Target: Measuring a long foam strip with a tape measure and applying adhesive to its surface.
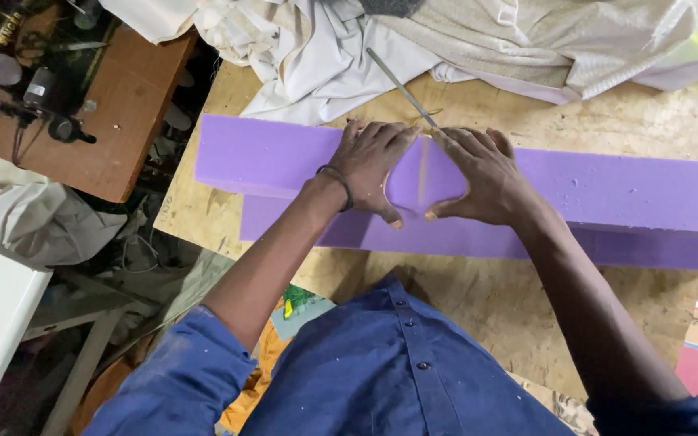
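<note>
Lying flat on a plywood worktable (478,315), a long purple foam slab (607,194) runs left to right across the view, its right end cut off by the frame edge. Both palms press down on its top near the middle. The left hand (373,165) and right hand (482,173) sit side by side, fingers spread, thumbs and forefingers nearly meeting around a small patch of foam; neither grasps anything. A thin metal rod (401,87) slants from the fingertips toward a heap of white cloth (414,40); whether a finger touches it is unclear. A black sewing machine (18,73) stands far left, partly cropped.
</note>
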